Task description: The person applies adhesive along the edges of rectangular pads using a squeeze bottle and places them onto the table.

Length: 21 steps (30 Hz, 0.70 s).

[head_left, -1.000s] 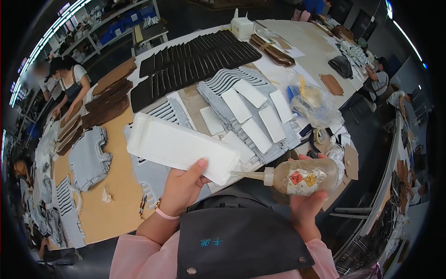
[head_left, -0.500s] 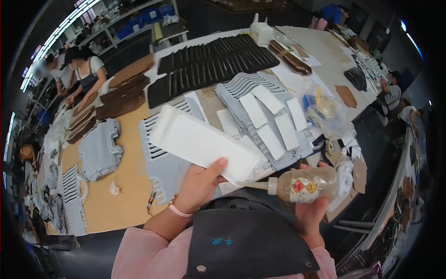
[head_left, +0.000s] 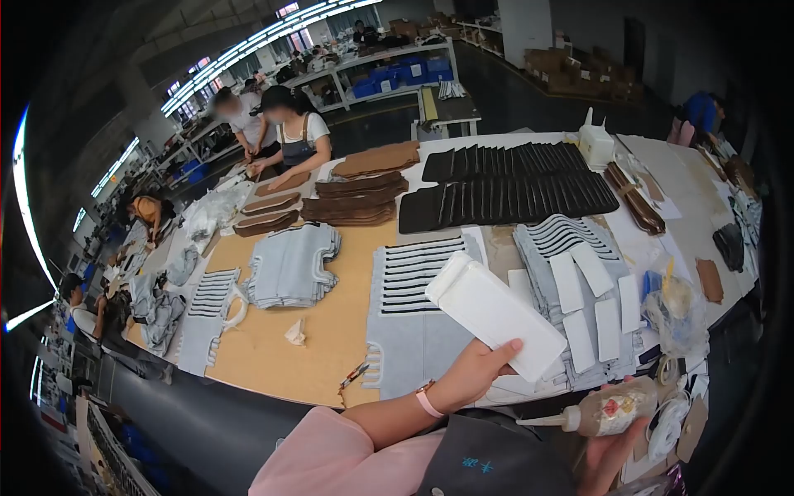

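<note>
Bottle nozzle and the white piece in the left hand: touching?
Apart. Head view: the nozzle has its tip below the white piece, with a visible gap between them.

The long white rectangular slab [head_left: 499, 316] looks smooth and matt, like card or foam. The rounded translucent plastic squeeze bottle [head_left: 616, 406] carries a slight sheen and a wrinkled, shiny label [head_left: 612, 412]. The slotted pale-grey flat panel [head_left: 418, 331] looks like matt, napped suede or cloth. The overlapping black leather-like pieces [head_left: 504, 202] look smooth; the crumpled clear plastic bag [head_left: 676, 318] glints, while the tan board-like desk [head_left: 269, 360] appears smooth and matt
</note>
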Motion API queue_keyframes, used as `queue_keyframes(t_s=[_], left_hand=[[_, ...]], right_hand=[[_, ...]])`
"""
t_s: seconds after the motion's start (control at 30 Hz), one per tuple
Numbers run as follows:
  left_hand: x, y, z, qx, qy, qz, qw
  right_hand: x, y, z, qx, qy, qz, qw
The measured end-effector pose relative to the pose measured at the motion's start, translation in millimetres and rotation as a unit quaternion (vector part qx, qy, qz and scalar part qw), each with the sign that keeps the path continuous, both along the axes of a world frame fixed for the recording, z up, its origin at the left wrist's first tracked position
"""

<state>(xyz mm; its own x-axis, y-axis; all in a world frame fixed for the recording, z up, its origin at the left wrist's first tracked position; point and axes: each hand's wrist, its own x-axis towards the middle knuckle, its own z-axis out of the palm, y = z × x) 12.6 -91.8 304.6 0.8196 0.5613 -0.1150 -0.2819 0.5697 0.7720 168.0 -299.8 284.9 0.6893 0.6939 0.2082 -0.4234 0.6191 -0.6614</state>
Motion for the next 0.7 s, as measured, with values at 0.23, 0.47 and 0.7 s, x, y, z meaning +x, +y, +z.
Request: queue_keyframes(t_s=[0.23, 0.47, 0.7], left_hand=[[-2, -4, 1, 0.058, 0.035, 0.040, 0.997], [-4, -4, 3, 0.042, 0.054, 0.010, 0.998], [-3, -7, 3, 0.049, 0.042, 0.016, 0.998]], right_hand=[[25, -13, 4, 0.059, 0.023, -0.120, 0.991], [10, -8, 12, 0.050, -0.085, -0.199, 0.975], [9, -10, 6, 0.062, -0.021, -0.179, 0.982]])
